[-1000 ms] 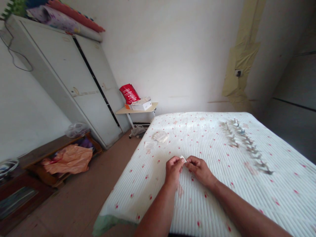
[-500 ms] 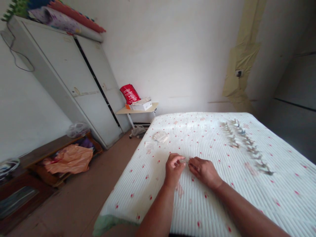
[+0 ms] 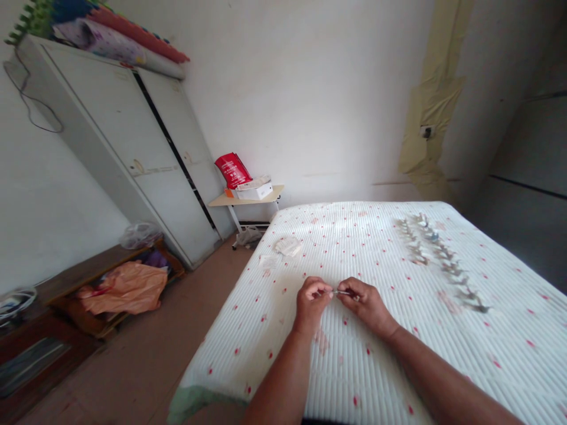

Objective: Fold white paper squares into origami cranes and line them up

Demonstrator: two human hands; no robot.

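Observation:
My left hand [image 3: 311, 305] and my right hand [image 3: 365, 304] meet just above the bed, fingertips nearly touching. Both are closed in a pinch on a small, thin piece of folded paper [image 3: 335, 291], its greater part hidden by the fingers. On the quilted bedspread [image 3: 354, 366], white with red dots, several small folded paper figures [image 3: 452, 268] stand in rows to the right; they look like paper cranes. Farther off on the left lie a pale stack of paper [image 3: 289, 246] and a flat printed sheet [image 3: 268, 261].
A small side table [image 3: 221, 200] beyond the bed bears a red bag [image 3: 233, 170] and a white box [image 3: 259, 191]. On the left stand a grey cabinet [image 3: 106, 118] and a low wooden stand [image 3: 53, 321] with an orange plastic bag [image 3: 126, 286].
My right hand's fingers have shifted and lifted slightly, and more of the thin paper shows between the two hands. My left hand has hardly moved.

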